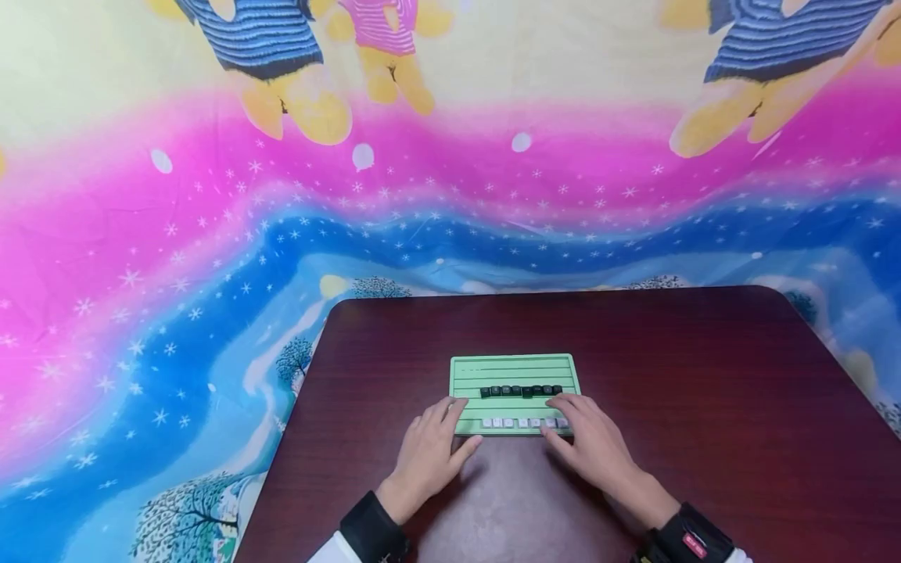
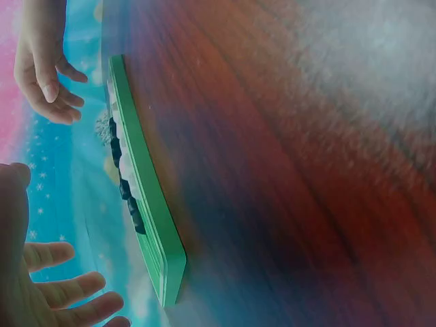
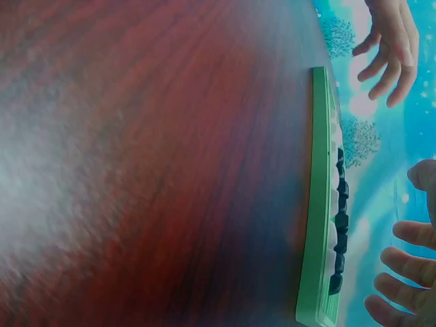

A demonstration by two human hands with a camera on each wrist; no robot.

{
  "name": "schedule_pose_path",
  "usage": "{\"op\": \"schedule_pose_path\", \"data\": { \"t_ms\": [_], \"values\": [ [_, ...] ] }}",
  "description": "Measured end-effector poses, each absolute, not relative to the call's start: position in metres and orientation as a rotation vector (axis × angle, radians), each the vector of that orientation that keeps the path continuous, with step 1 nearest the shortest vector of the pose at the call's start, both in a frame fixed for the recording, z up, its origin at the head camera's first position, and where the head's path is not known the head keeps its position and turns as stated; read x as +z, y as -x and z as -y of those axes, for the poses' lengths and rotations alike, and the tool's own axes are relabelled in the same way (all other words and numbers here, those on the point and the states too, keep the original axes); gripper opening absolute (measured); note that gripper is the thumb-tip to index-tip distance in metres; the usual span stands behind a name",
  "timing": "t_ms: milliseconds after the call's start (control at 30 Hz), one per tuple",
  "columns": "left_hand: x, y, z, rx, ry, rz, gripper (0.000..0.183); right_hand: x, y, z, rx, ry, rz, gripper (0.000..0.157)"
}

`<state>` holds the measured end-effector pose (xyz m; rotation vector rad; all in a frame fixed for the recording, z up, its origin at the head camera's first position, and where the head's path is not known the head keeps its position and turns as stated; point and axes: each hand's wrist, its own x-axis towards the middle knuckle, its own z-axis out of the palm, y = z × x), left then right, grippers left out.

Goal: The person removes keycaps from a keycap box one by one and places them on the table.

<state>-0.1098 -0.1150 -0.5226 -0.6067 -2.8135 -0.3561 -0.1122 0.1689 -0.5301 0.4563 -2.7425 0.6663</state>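
Note:
A light green ridged tray point(image 1: 512, 364) lies flat on the table, its low side wall point(image 2: 155, 184) facing the left wrist camera. Across its middle runs a row of black keycaps point(image 1: 516, 391), one sitting slightly lower than the others. Nearer the front edge is a row of white keycaps point(image 1: 497, 423) with a small gap in it. My left hand point(image 1: 429, 450) hovers by the tray's left front corner, fingers spread and nothing held. Over the right front part is my right hand point(image 1: 597, 444), also with spread, empty fingers, its fingertips overlapping the last white keycaps in the head view.
The dark reddish-brown table point(image 1: 704, 375) extends around the tray on all sides. Behind and to the left hangs a printed cloth point(image 1: 422, 180) in pink and blue. Each wrist wears a black band point(image 1: 373, 528).

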Motion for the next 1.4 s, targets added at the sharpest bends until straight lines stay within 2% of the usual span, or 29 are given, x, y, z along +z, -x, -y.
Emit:
{"op": "schedule_pose_path", "data": {
  "t_ms": [400,867,1133,1400],
  "values": [
    [-0.516,0.125,0.116,-0.61,0.479,2.878,0.055,-0.528,0.128,-0.176,0.669,-0.401,2.781,0.04],
    [-0.527,0.15,0.124,-0.482,0.382,2.882,0.046,-0.53,0.136,-0.181,0.654,-0.38,2.816,0.041],
    [-0.525,0.164,0.125,-0.425,0.366,2.87,0.033,-0.53,0.141,-0.181,0.661,-0.367,2.813,0.037],
    [-0.528,0.175,0.125,-0.408,0.328,2.958,0.03,-0.529,0.141,-0.179,0.675,-0.352,2.834,0.038]
  ]
}}
